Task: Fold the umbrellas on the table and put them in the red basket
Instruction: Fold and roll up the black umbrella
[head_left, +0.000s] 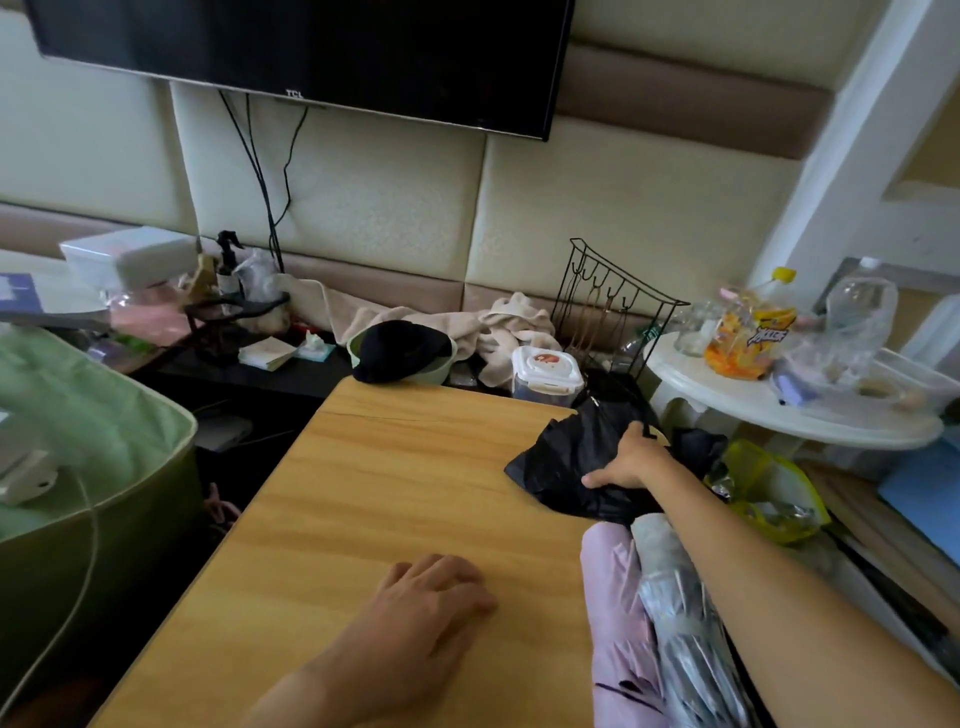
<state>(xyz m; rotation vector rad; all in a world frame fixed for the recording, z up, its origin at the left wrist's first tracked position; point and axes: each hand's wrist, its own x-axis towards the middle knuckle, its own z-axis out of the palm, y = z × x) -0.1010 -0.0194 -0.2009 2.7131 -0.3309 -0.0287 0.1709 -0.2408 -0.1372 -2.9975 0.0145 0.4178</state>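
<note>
A black umbrella lies crumpled at the right edge of the wooden table. My right hand reaches across and grips its loose fabric. Nearer me, at the table's right edge, lie a pale pink umbrella and a grey patterned umbrella, both closed and side by side under my right forearm. My left hand rests flat on the tabletop with fingers relaxed. No red basket is in view.
Behind the table stand a green bowl with a black cloth, a white lidded container and a black wire rack. A white round side table holds bottles on the right. A yellow bag sits below it.
</note>
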